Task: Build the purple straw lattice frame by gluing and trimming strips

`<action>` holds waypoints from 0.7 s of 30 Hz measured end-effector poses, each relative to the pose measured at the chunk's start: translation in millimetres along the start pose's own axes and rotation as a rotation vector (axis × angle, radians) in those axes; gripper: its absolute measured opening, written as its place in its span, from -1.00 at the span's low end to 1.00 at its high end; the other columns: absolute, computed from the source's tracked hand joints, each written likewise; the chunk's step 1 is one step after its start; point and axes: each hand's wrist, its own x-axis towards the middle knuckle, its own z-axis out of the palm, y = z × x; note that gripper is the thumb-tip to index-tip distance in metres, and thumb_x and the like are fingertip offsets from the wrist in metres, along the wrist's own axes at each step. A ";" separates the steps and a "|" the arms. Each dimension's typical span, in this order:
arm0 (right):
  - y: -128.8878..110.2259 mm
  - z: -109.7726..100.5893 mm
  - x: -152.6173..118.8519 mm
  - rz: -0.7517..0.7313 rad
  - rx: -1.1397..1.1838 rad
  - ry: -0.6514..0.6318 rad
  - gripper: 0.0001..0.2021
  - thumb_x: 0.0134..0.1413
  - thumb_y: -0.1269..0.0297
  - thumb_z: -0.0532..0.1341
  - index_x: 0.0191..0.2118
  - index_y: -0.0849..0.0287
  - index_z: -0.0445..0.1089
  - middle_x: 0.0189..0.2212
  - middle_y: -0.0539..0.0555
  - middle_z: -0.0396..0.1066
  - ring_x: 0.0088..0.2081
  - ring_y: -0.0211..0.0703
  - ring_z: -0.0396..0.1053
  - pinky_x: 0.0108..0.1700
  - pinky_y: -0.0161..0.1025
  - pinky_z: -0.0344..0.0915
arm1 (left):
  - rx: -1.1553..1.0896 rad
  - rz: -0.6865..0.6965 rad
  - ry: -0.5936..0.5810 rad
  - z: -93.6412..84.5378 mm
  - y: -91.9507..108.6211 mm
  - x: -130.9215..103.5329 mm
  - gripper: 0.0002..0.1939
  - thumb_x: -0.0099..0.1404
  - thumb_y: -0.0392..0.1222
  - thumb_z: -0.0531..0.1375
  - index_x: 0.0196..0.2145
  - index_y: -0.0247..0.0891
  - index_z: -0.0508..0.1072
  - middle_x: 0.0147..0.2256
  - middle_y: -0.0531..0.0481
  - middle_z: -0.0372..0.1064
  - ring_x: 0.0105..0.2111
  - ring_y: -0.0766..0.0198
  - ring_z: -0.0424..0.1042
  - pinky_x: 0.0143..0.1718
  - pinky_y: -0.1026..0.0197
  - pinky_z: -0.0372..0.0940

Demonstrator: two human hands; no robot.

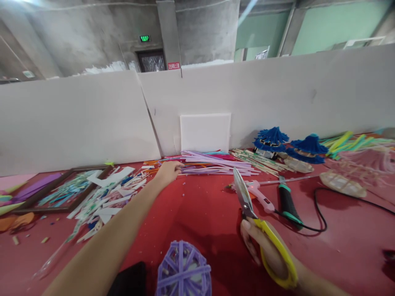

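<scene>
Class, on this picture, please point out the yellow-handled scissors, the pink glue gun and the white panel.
Yellow-handled scissors (243,194): head view, on the blades.
Pink glue gun (262,198): head view, on the handle.
White panel (205,133): head view, middle of its face.

The left forearm (117,230) is extended forward and inward from the lower left corner, with the wrist kept nearly straight. The left hand (168,172) is held palm down at the far end of the reach, its fingers bent and drawn together toward the right. The right forearm (321,283) is seen only in part at the lower right. The right hand (262,242) is held nearer the body, its thumb laid forward and its fingers curled in a grip.
</scene>
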 end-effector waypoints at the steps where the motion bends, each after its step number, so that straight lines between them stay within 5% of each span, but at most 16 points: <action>1: 0.1 0.0 0.2 0.002 -0.002 0.002 -0.39 -0.05 -0.38 0.14 -0.65 0.10 0.14 -0.79 -0.13 0.08 -0.74 -0.36 0.03 -0.67 -0.36 -0.03 | 0.005 0.000 0.000 -0.9 0.5 0.1 -0.68 0.40 -0.10 0.18 0.05 -0.25 0.39 0.04 -0.13 0.38 -0.07 0.12 0.45 -0.07 -0.04 0.42; 21: 2.4 0.1 1.7 0.005 -0.020 0.001 -0.41 0.00 -0.36 0.13 -0.62 0.10 0.14 -0.79 -0.13 0.08 -0.73 -0.36 0.03 -0.67 -0.36 -0.04 | -0.065 0.044 0.026 -5.5 9.1 -13.9 -0.66 0.39 -0.09 0.19 0.05 -0.27 0.38 0.02 -0.13 0.38 -0.08 0.11 0.46 -0.09 -0.03 0.43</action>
